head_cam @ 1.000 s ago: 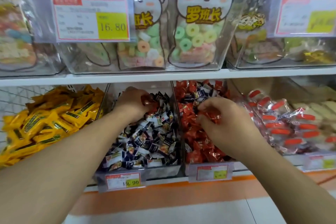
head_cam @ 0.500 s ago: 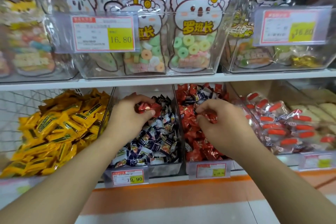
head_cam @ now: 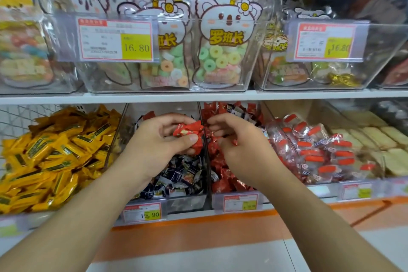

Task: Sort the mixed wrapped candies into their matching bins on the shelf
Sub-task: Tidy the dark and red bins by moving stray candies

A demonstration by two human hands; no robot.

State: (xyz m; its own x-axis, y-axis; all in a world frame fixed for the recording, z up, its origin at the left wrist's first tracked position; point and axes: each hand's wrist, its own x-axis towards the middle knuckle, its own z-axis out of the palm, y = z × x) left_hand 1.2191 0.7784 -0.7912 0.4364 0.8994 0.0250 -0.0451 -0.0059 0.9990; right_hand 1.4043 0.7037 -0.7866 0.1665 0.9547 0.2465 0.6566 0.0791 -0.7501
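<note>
**Red Candies Held Over the Dark-Wrapper Bin**

The left hand (head_cam: 159,139) gripped a cluster of shiny red foil-wrapped candies (head_cam: 189,133) between curled fingers and thumb, above the clear plastic bin of dark blue-and-white wrapped candies (head_cam: 183,174). The right hand (head_cam: 238,146), fingers curled, reached into the neighbouring clear bin of red wrapped candies (head_cam: 223,183); whether it held one could not be told.

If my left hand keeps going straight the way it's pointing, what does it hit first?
The left hand, holding red candies, points right. It would probably first meet the clear divider beside the red candy bin, or the right hand; depth is unclear.
</note>
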